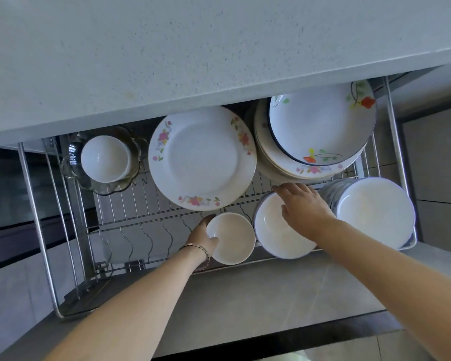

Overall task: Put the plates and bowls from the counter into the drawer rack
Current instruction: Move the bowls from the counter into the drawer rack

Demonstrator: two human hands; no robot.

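The left hand (203, 237) grips a small white bowl (232, 239), with the thumb laid inside the near rim and the fingers curled over the far edge. A beaded bracelet (199, 249) circles that wrist. The bowl sits low in the front row of the drawer rack (141, 223), among the wire dividers.

Just to the right of it, the right hand (305, 207) lies palm down over a larger white bowl (276, 233). Its fingers are spread and fairly straight across the far rim, and the thumb is over the hollow. Whether it presses the bowl or only hovers above it is hard to tell.

Just beyond the left hand's fingers a flowered plate (202, 157) lies flat. Further to that hand's left stands a glass dish (73, 162) with a little white cup-shaped bowl (105, 158) inside it.

Beyond the right hand's fingertips a stack of plates (276, 165) is topped by a blue-rimmed plate (320, 123). To the right of that hand, just beside it, stands a stack of white bowls (375, 212).

Past all of these the counter (193, 48) overhangs the back of the rack.
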